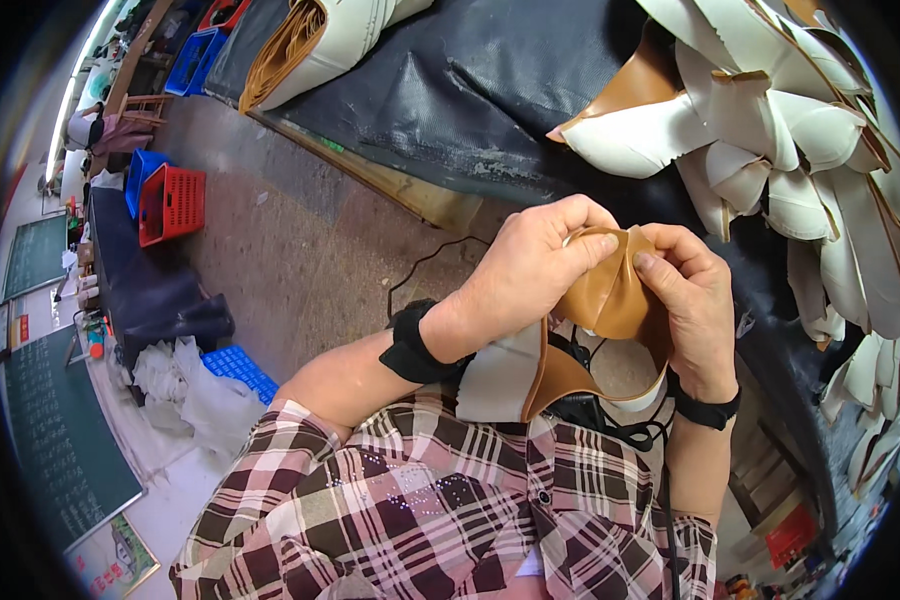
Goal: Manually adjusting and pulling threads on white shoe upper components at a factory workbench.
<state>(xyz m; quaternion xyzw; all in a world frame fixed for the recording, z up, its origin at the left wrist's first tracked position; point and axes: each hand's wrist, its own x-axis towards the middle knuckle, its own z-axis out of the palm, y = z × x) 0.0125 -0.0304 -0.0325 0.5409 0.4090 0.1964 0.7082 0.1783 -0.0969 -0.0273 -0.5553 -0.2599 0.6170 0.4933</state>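
Note:
Both of my hands are closed on a white shoe upper with a tan lining (pixel 595 300), held up in front of my chest. My left hand (pixel 540 255) pinches its top edge between thumb and fingers. Close beside it, my right hand (pixel 690 300) grips the same edge, its thumb pressed against a crease or seam in the tan side. The upper's strip loops down below my hands, and its pale outer face (pixel 500 372) shows by my left wrist. Each wrist wears a black band.
A black-covered table (pixel 450 120) stretches ahead, bearing a pile of white uppers (pixel 750 130) at right and a rolled stack (pixel 315 60) at far left. Red (pixel 173 205) and blue crates (pixel 195 62) stand leftward, near crumpled plastic (pixel 185 390). A dark cord (pixel 420 268) hangs beyond my left forearm.

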